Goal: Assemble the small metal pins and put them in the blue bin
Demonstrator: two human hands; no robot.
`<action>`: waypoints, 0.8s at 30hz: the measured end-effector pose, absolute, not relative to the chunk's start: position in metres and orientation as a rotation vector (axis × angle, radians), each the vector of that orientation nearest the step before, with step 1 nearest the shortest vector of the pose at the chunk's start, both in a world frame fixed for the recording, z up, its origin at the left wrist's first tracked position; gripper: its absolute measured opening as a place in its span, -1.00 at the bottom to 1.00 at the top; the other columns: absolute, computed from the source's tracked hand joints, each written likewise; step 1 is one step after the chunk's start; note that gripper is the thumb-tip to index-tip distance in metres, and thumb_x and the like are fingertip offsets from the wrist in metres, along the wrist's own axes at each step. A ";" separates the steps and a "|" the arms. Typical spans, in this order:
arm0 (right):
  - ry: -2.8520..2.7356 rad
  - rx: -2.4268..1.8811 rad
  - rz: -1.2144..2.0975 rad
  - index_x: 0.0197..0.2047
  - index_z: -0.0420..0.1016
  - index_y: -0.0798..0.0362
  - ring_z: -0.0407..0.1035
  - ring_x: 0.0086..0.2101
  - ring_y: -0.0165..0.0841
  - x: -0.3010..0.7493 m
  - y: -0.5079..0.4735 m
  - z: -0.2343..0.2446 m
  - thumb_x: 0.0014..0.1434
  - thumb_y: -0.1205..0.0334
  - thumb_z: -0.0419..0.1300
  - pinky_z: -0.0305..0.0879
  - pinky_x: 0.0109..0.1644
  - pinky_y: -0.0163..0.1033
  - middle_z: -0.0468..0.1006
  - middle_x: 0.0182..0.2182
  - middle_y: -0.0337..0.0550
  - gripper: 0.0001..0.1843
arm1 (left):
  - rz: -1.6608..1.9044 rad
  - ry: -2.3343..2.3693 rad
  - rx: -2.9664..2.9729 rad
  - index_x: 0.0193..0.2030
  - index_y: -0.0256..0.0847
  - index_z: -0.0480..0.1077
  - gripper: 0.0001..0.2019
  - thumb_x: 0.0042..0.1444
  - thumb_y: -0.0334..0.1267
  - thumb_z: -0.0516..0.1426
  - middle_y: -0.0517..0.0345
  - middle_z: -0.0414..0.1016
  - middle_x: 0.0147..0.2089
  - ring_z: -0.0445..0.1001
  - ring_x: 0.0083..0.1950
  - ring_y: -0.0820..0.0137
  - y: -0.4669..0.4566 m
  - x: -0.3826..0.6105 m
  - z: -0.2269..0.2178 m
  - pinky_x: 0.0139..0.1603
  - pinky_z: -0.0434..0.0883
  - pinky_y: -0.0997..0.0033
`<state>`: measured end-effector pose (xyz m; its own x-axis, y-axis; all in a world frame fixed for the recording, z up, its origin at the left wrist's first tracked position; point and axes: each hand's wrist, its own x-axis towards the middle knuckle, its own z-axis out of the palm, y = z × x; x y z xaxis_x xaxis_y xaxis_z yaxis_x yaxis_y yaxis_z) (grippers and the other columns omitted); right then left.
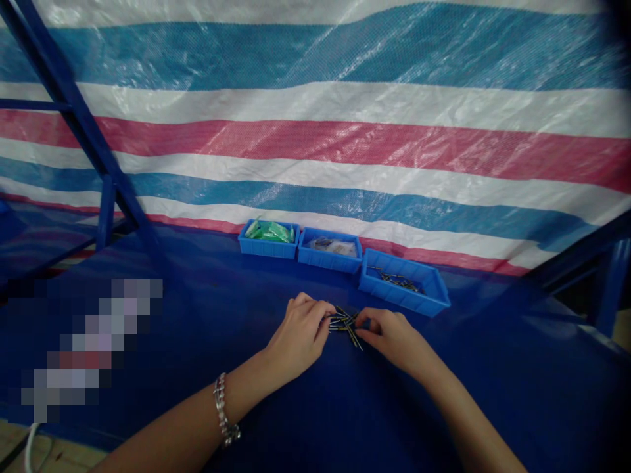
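A small heap of thin dark metal pins (346, 323) lies on the dark blue table (207, 328), between my two hands. My left hand (300, 335) rests on the table just left of the heap, fingers curled, fingertips pinching at the pins. My right hand (389, 335) lies just right of the heap, fingers bent in, thumb and forefinger closed at the pins' edge. A beaded bracelet (224, 410) is on my left wrist.
Three blue trays stand in a row behind the heap: one with green packets (269, 238), one with clear bags (329, 250), one with more dark pins (404, 282). A striped tarpaulin (345, 131) hangs behind. Blue frame bars (73, 112) rise at left and right.
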<state>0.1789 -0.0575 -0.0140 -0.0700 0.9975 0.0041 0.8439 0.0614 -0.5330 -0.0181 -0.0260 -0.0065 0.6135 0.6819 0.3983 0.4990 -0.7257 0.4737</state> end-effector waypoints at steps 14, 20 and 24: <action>-1.609 -1.518 0.802 -0.41 0.39 0.10 0.25 -0.57 -0.44 0.167 -0.058 0.000 0.01 0.18 0.12 0.10 -0.51 -0.36 0.39 -0.61 -0.26 -0.85 | 0.811 0.956 2.550 -0.18 -0.23 0.29 -0.83 0.10 -0.43 -0.04 0.11 0.37 -0.24 0.22 -0.13 0.33 -0.026 -0.018 -0.006 -0.15 0.20 0.28; -1.201 -1.234 1.217 -0.32 0.35 0.12 0.24 -0.59 -0.51 0.159 -0.062 0.007 0.01 0.12 0.17 -0.02 -0.63 -0.43 0.47 -0.46 -0.17 -0.76 | 0.806 0.966 2.530 -0.20 -0.21 0.29 -0.88 0.10 -0.34 0.02 0.15 0.37 -0.22 0.22 -0.12 0.32 -0.028 -0.018 -0.004 -0.15 0.16 0.27; -1.079 -1.130 1.324 -0.32 0.36 0.11 0.26 -0.59 -0.52 0.156 -0.063 0.005 0.00 0.15 0.21 -0.03 -0.63 -0.44 0.49 -0.42 -0.17 -0.78 | 0.817 0.954 2.532 -0.22 -0.21 0.29 -0.89 0.10 -0.32 0.02 0.18 0.38 -0.24 0.22 -0.15 0.34 -0.029 -0.017 -0.003 -0.17 0.13 0.29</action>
